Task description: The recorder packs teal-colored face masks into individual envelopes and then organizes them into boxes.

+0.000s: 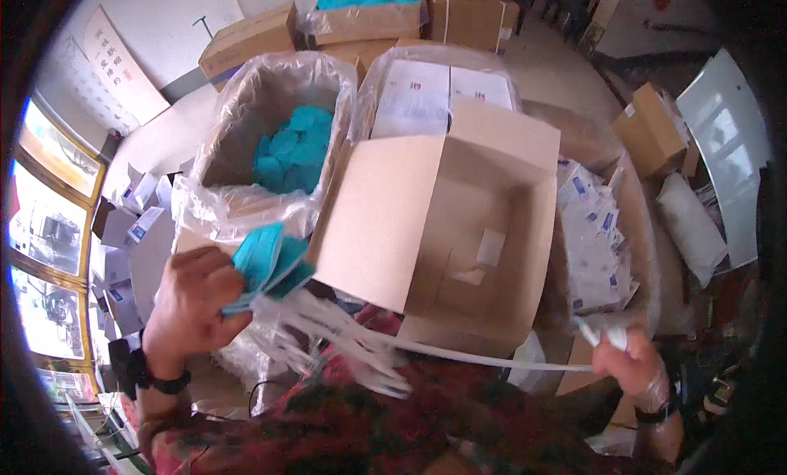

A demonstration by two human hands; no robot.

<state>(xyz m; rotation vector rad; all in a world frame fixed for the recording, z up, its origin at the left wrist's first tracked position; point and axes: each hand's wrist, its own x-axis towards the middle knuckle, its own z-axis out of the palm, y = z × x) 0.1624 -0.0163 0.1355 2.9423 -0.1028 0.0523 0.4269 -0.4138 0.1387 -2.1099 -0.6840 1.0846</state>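
Left hand: we see our left hand [193, 299] closed around a small stack of teal face masks [269, 260], held just left of the open cardboard box [447, 229].
Right hand: our right hand [627, 360] is pinched shut on one white elastic strap [492, 359], drawn taut from the stack to the lower right of the box.
Handling: we judge the masks light, soft and floppy, easy to fan apart; a hold across the pleated middle looks safest. The straps seem thin and likely to tangle, so the free end is the place to take one.
Straps: a loose bunch of white loops [344, 336] hangs under the stack; too many and too blurred to count.
Count: one held stack; one open box; one plastic-lined carton [270, 139] of more teal masks beyond the box's left flap; two hands.
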